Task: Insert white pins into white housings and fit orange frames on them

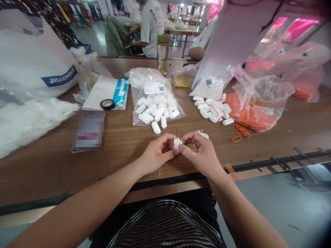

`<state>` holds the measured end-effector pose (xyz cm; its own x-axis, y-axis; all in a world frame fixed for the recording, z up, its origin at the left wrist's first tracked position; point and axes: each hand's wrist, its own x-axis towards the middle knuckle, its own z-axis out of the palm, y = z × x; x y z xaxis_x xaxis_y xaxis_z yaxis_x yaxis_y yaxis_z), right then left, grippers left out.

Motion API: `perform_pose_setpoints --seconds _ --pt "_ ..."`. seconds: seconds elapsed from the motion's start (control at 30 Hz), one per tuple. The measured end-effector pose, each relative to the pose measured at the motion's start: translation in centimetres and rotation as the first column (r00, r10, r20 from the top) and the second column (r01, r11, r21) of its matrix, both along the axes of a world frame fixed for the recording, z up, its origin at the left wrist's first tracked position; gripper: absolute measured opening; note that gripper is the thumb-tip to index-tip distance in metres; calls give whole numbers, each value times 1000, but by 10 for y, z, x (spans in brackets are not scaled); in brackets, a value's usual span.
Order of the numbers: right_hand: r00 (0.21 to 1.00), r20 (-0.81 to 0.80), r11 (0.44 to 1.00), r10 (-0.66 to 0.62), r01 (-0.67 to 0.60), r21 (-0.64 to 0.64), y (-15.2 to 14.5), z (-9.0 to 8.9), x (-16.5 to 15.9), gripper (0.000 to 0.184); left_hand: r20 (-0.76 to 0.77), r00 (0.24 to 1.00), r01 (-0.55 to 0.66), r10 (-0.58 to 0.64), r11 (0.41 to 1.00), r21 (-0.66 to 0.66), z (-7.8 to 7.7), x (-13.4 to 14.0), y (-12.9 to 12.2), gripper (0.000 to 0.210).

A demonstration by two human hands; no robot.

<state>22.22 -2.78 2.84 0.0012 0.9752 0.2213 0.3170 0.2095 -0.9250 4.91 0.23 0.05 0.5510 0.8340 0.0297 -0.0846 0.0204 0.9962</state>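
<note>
Between my two hands, over the near part of the table, is a small white plastic part (177, 144) with a bit of orange on its right side. My left hand (161, 151) pinches it from the left, and my right hand (199, 150) grips it from the right. A thin metal pin (177, 132) stands upright just behind the part; I cannot tell whether it touches. Tiny white pieces (203, 134) lie just beyond my right hand. Several white housings (157, 109) rest on and before a clear bag, and white parts with orange edging (214, 109) form a pile farther right.
Orange frames (241, 132) lie on the right, before a clear bag of orange pieces (254, 112). Black tape (107, 104) sits on a booklet (103, 89); a phone-like object (88, 131) lies nearer. A bottle (162, 53) stands at the back. Large white bags (33, 55) fill the left.
</note>
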Motion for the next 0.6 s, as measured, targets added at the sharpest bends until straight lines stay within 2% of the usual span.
perform_pose_setpoints --seconds 0.17,0.3,0.43,0.6 --pt "1000 -9 1000 15 -15 -13 0 -1 0 10 25 999 21 -19 998 -59 -3 1 0 29" --pt "995 -92 997 45 -51 -60 0 -1 2 11 63 998 37 -28 990 -140 -3 2 1 32" --pt "986 -122 987 116 -128 -94 3 -2 7 12 59 998 18 -8 985 -172 -1 2 3 32" --pt "980 -152 984 130 -146 -102 7 -7 7 18 79 997 14 1 982 -187 -3 1 5 33"
